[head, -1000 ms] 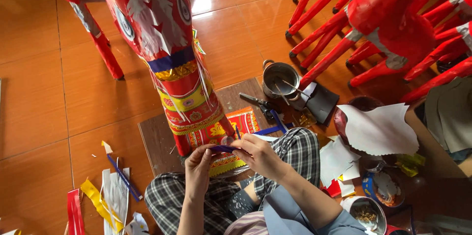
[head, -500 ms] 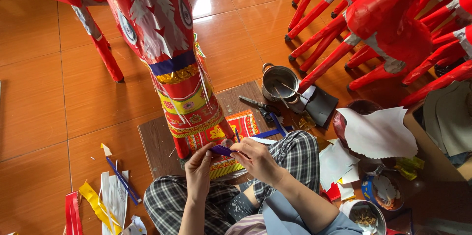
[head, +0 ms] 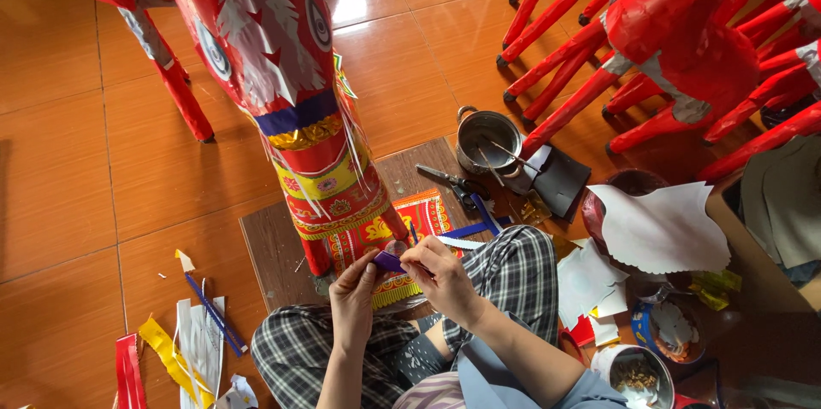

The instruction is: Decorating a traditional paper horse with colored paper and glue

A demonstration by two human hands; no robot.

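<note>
— What are the hands gripping?

— The left hand (head: 355, 293) and right hand (head: 445, 276) are both pinching a small purple strip (head: 387, 261), fingers narrow around it.

— Where is it sitting?

— Just before the red paper horse (head: 291, 75), above the wooden board (head: 269, 246), over checked knees.

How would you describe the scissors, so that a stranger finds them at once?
Start at the dark wooden board under the big red paper horse. At its far right corner, beside the round metal pot, lie the scissors. They alone have slim steel blades and black handles.
</note>
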